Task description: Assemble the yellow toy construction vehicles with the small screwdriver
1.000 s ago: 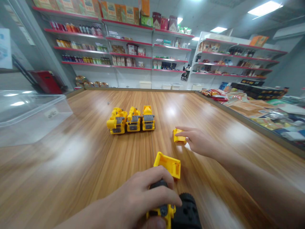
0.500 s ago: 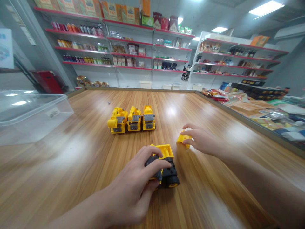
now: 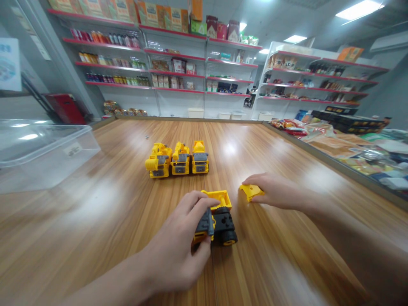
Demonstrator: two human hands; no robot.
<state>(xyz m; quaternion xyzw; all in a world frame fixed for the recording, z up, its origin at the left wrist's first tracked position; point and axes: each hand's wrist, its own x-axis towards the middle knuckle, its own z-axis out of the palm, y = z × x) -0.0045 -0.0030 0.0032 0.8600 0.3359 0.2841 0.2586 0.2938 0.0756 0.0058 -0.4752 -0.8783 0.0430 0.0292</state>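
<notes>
My left hand [image 3: 183, 242] grips a yellow toy dump truck [image 3: 219, 219] with black wheels, standing on the wooden table [image 3: 111, 212] in front of me. My right hand [image 3: 276, 192] is closed on a small loose yellow toy part [image 3: 250, 191], just right of the truck and low over the table. Three more yellow toy construction trucks [image 3: 177, 159] stand side by side in a row farther back, near the table's middle.
A clear plastic bin [image 3: 38, 153] sits at the table's left edge. A lower counter with packaged goods [image 3: 350, 148] runs along the right. Store shelves [image 3: 178, 63] with products line the back wall. A tiny object [image 3: 147, 137] lies far back on the table.
My left hand brought the dump truck away from me and set it on its wheels on the table. My right hand lifted the yellow part and shifted it slightly right and nearer.
</notes>
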